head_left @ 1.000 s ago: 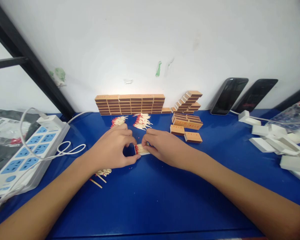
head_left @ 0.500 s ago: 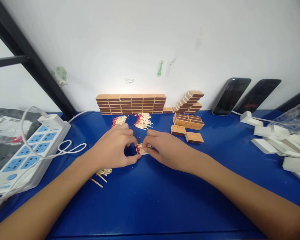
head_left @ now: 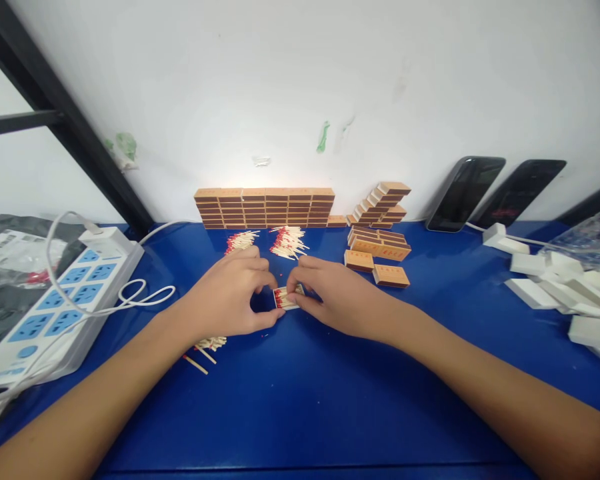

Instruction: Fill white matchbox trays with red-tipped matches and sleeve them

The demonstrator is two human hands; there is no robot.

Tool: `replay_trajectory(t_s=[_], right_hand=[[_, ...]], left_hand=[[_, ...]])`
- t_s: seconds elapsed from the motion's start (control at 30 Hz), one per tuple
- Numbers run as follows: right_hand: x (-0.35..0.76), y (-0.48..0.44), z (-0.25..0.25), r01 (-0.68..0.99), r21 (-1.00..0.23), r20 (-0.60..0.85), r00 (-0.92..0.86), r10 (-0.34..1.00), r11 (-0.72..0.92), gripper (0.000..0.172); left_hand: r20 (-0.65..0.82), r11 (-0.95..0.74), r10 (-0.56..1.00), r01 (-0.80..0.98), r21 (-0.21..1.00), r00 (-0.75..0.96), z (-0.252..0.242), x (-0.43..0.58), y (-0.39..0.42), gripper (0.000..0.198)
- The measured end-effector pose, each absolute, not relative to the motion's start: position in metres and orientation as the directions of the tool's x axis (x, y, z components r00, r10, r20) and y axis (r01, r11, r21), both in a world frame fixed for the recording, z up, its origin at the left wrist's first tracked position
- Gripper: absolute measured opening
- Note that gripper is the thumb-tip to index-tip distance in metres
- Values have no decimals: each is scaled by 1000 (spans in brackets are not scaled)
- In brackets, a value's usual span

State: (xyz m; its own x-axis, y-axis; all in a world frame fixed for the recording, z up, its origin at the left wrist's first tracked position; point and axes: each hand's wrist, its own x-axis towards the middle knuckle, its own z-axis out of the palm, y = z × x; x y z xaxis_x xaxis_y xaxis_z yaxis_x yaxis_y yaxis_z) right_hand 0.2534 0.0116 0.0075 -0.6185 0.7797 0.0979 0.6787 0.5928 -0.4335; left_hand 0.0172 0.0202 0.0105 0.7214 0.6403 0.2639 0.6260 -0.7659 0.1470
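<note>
A small white matchbox tray [head_left: 279, 305] with red-tipped matches lying in it rests on the blue table between my hands. Thumb and fingers of my left hand [head_left: 240, 290] are closed around the tray's left end. My right hand [head_left: 330, 293] is over the tray's right part, its fingertips pressed together on the matches inside; they cover some of them. Two heaps of loose matches, a left one [head_left: 241, 241] and a right one [head_left: 289, 242], lie just beyond my hands. More matches [head_left: 211, 344] lie partly hidden under my left forearm.
A wall of stacked matchboxes [head_left: 265, 208] stands at the back, with a stepped stack [head_left: 383, 205] and loose matchboxes [head_left: 391, 275] to its right. White empty trays [head_left: 560, 287] pile up at far right, near two phones [head_left: 465, 193]. A power strip [head_left: 60, 313] with cables lies left.
The view has shifted very slightly. My right fingertips have moved a little over the matches in the tray, while my left hand keeps its hold.
</note>
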Motion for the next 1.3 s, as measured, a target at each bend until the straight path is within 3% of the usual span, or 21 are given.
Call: replay_trajectory(t_s=[0.4, 0.93, 1.17, 1.3], right_hand=[[262, 25, 2, 612, -494, 209, -606, 768, 617, 9], [263, 20, 3, 568, -489, 181, -676, 714, 662, 19], [257, 19, 1, 619, -470, 206, -617, 760, 630, 9], [255, 20, -3, 605, -523, 241, -570, 785, 600, 7]], left_hand=[[231, -752, 657, 646, 133, 717, 12, 18, 20, 29], [245, -755, 654, 637, 153, 716, 11, 18, 20, 26], [251, -759, 650, 632, 157, 718, 10, 18, 20, 26], [262, -766, 641, 620, 169, 721, 11, 17, 21, 26]])
